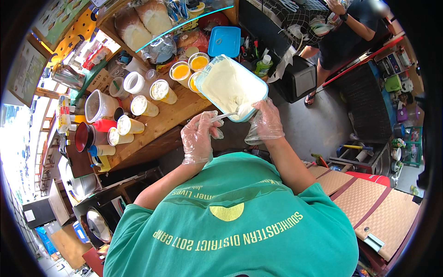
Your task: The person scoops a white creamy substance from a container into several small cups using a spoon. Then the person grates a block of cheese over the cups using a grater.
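My left hand (196, 138), in a clear plastic glove, is closed around the handle of a spoon (224, 116). The spoon's far end dips into white cream at the near corner of a rectangular tub (214, 94) with a pale blue rim. My gloved right hand (268, 122) grips that tub by its near right corner and tilts it. Left of the tub, on the wooden counter, stand several clear cups with yellow contents and white cream on top, such as one cup (162, 92). Beyond them, several cups with an orange top layer (180, 71) touch or almost touch the tub.
A blue lid (224, 41) lies beyond the tub. White containers (134, 83), a clear tub (100, 106) and a red bottle (104, 124) crowd the counter's (170, 110) left. A black bin (299, 79) and a green bottle (263, 66) stand right; another person (344, 41) is behind.
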`<action>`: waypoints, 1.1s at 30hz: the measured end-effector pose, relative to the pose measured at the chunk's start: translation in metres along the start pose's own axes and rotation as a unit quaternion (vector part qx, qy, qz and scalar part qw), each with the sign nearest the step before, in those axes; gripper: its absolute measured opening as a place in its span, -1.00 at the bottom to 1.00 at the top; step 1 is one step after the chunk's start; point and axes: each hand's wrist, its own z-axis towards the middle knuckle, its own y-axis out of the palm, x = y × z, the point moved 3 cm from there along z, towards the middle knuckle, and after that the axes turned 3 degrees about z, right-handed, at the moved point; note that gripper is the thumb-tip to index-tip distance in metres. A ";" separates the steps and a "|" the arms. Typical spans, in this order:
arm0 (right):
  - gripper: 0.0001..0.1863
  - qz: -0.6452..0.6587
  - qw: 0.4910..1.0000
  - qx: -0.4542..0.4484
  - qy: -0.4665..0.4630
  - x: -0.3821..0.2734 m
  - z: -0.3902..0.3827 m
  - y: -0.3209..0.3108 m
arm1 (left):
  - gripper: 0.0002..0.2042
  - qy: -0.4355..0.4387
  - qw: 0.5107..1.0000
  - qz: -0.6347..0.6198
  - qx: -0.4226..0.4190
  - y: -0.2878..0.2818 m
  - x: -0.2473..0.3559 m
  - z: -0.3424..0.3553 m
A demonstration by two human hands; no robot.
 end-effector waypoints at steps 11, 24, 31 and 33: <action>-0.51 0.044 0.996 0.031 0.075 0.004 -0.004 -0.018 | -0.74 -0.027 0.986 -0.161 0.031 -0.016 -0.005 0.040; -0.59 0.075 0.989 0.063 0.113 0.020 0.003 -0.032 | -0.75 0.089 0.981 -0.132 0.109 -0.074 0.011 0.109; -0.63 0.079 0.986 0.089 0.113 0.032 0.008 -0.057 | -0.77 0.245 0.948 0.181 0.096 -0.085 -0.005 0.116; -0.65 0.080 0.985 0.093 0.117 0.037 0.009 -0.067 | -0.78 0.303 0.912 0.268 0.063 -0.086 -0.009 0.114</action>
